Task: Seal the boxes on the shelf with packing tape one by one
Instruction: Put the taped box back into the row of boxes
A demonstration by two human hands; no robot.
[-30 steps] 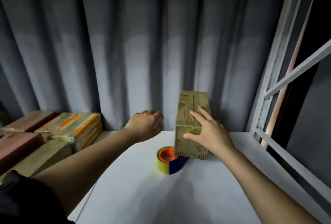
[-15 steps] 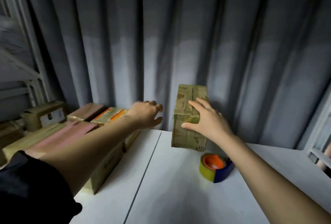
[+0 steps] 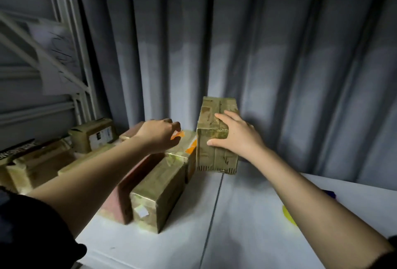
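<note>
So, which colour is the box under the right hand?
Golden-brown, wrapped in shiny tape: the box in the head view.

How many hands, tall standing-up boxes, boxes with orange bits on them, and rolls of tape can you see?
Hands: 2, the left hand and the right hand
Tall upright box: 1
Box with orange patches: 1
Tape roll: 1, mostly hidden behind the right arm
Total: 5
</note>
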